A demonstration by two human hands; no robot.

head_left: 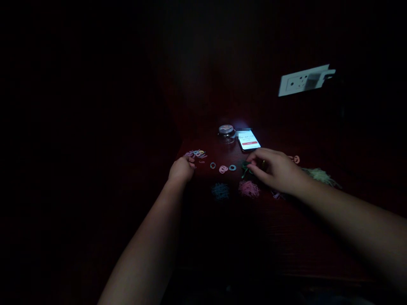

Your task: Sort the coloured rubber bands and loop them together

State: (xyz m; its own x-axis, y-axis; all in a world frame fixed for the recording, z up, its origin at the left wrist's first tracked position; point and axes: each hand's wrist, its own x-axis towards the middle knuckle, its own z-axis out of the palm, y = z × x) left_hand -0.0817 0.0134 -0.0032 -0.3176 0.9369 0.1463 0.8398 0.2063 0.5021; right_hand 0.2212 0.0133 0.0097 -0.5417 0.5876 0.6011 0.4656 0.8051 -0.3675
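My left hand (182, 169) rests at the left of the dark table, its fingers bent in beside a mixed pile of small coloured pieces (197, 153); what it holds, if anything, is hidden. My right hand (275, 167) has thumb and forefinger close together at a dark green bunch (245, 168). Between the hands lie a small ring (213, 165), pink rings (223, 169) and a teal ring (232, 167). Nearer me are a blue pile (220, 191) and a pink pile (249, 189) of thin pieces.
A round lidded container (227, 132) stands behind the rings, left of a lit phone (249, 140). Pale green pieces (321, 176) and an orange piece (296, 159) lie at the right. A white socket panel (303, 80) is on the wall. Surroundings are very dark.
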